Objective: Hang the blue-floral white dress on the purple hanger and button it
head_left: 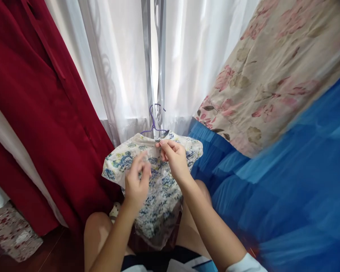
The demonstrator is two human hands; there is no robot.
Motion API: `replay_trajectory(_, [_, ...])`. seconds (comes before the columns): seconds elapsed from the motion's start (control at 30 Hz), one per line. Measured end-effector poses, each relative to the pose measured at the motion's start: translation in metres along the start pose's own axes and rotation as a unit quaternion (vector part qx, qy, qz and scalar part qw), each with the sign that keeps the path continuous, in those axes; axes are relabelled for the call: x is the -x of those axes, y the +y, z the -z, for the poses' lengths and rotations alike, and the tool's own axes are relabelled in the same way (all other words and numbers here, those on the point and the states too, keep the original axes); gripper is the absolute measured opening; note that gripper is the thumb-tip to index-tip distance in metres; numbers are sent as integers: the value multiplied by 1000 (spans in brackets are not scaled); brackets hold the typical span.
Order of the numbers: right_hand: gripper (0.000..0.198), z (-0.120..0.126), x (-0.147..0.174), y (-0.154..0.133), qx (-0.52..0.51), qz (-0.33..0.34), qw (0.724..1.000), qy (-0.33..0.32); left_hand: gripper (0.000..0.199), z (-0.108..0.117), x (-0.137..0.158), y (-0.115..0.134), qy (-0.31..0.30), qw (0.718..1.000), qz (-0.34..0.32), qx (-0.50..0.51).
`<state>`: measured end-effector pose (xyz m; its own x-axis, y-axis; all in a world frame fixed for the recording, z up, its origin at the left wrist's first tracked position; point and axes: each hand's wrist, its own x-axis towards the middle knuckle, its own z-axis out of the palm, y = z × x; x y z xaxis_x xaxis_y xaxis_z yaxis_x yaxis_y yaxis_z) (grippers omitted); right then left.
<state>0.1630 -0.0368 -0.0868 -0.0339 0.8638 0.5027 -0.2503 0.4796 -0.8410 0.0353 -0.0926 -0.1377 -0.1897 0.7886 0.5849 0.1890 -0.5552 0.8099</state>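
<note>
- A dark red garment (42, 113) hangs at the far left, reaching down toward the wooden floor (59, 253).
- White sheer curtains (116, 64) hang behind, with a metal window frame (154, 56) between them.
- The left hand (137, 181) is blurred; its fingers are curled against the front of a small floral blouse (158, 192), though whether they pinch the cloth cannot be told.
- The blouse, white with blue flowers, hangs on a purple hanger (153, 122) in front of the curtains and above the person's bare knees.
- The right hand (174, 158) pinches the blouse at the neckline, fingertips closed narrowly on the fabric just below the hanger hook.
- At the right lies a bed with a blue cover (286, 189); a beige cloth with pink flowers (272, 75) lies over its upper part.
</note>
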Motion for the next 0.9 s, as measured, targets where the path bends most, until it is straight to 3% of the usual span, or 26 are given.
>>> replay_trajectory(0.07, [32,0,3,-3,7,9,1000,-8,46,2,-39,19,-11,998,-59,13])
replay_trajectory(0.13, [31,1,7,-2,10,11,1000,-9,31,-1,-61,25,-53,994,-90,-8])
replay_trajectory(0.23, [32,2,12,7,18,-3,1000,-14,21,-8,-67,22,-65,991,-114,-35])
replay_trajectory(0.37, [37,0,13,28,27,-20,999,-25,22,-14,-66,16,8,993,-119,-4])
replay_trajectory(0.47, [39,-2,14,42,30,-42,997,-52,26,-9,-83,14,84,988,-87,100])
replay_trajectory(0.53, [39,0,18,48,44,-57,995,-69,30,4,-102,10,145,967,-57,201])
replay_trajectory(0.7, [35,19,41,49,39,-91,990,-105,29,68,-140,-15,290,889,53,351])
replay_trajectory(0.8, [33,26,54,43,6,-101,988,-115,27,103,-139,-41,364,843,156,364])
replay_trajectory(0.9, [33,24,65,40,-10,-113,987,-115,31,112,-110,-73,367,833,209,358])
